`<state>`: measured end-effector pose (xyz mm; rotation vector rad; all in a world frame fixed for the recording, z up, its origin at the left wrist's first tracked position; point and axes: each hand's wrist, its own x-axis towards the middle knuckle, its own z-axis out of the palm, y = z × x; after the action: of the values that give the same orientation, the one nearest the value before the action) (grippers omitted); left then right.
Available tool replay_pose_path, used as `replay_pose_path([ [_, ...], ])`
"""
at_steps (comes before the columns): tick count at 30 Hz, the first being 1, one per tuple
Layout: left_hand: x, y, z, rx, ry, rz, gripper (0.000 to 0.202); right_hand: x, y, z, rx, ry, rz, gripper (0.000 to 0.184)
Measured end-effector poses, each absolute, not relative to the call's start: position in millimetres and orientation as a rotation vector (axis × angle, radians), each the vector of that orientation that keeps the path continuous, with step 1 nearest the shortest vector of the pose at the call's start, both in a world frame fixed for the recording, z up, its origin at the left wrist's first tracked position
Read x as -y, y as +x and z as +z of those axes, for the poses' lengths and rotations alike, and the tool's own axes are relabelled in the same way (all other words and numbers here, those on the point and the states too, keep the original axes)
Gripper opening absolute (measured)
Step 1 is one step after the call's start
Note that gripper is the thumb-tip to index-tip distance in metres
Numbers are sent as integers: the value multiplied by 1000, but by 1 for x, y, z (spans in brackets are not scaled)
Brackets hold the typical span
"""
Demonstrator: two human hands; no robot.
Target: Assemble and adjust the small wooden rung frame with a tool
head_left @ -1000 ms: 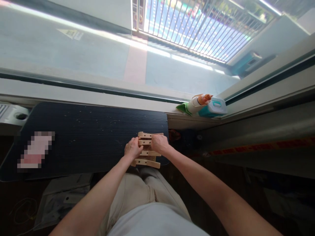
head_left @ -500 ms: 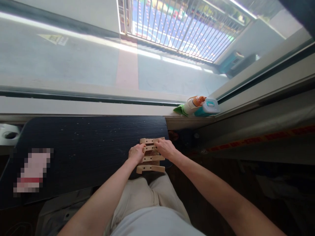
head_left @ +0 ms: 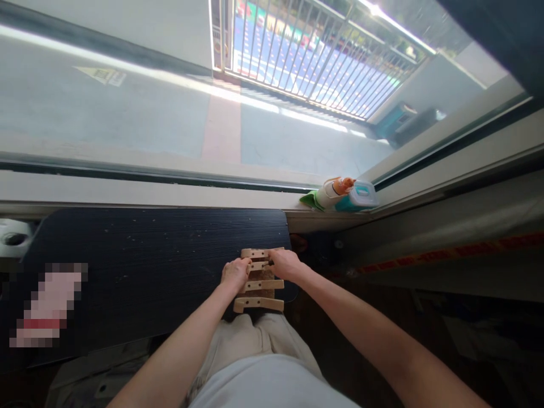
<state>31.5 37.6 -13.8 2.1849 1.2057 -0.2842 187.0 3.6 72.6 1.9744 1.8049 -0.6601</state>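
Note:
Several pale wooden strips with dark holes lie side by side at the right end of the black table, across a brown piece (head_left: 267, 276). The nearest strip (head_left: 259, 304) has a thicker left end. My left hand (head_left: 236, 274) is closed around the left end of the second strip from the far side (head_left: 258, 266). My right hand (head_left: 284, 265) is closed in a pinch over that strip's right part, by a small dark spot. What those fingertips hold is hidden. The farthest strip (head_left: 254, 253) lies just beyond both hands.
The black table (head_left: 148, 260) runs left, with pale specks on its top. A blurred pink item (head_left: 53, 300) lies at its left end. On the window ledge stand a white bottle with an orange top (head_left: 334, 191) and a teal-and-clear box (head_left: 359, 195). A white fixture (head_left: 15, 238) is far left.
The view has tilted slightly, so the table and strips sit lower in the picture. Both hands stay at the same strip, with only slight shifts of the right fingers.

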Motion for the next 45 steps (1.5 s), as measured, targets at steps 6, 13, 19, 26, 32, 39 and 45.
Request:
replay_pose_path([
  [6,-38,34,-14,-1227,2179,-284,28,-5,179,73,-2057,1616,-565,22],
  [13,-39,34,-9,-1238,2166,-319,28,-7,183,67,-1621,2062,-647,26],
  [19,-39,35,-5,-1231,2171,-337,28,3,181,83,-2036,1723,-585,23],
  [26,-37,35,-8,-1231,2180,-325,28,10,178,63,-1845,1957,-617,24],
  [32,-38,36,-9,-1227,2207,-329,28,3,185,74,-1723,2021,-683,25],
  [39,-38,37,-6,-1243,2196,-364,29,8,178,77,-2111,1615,-575,22],
  [45,-37,42,10,-1296,2210,-427,29,1,182,62,-1691,2064,-700,24],
])
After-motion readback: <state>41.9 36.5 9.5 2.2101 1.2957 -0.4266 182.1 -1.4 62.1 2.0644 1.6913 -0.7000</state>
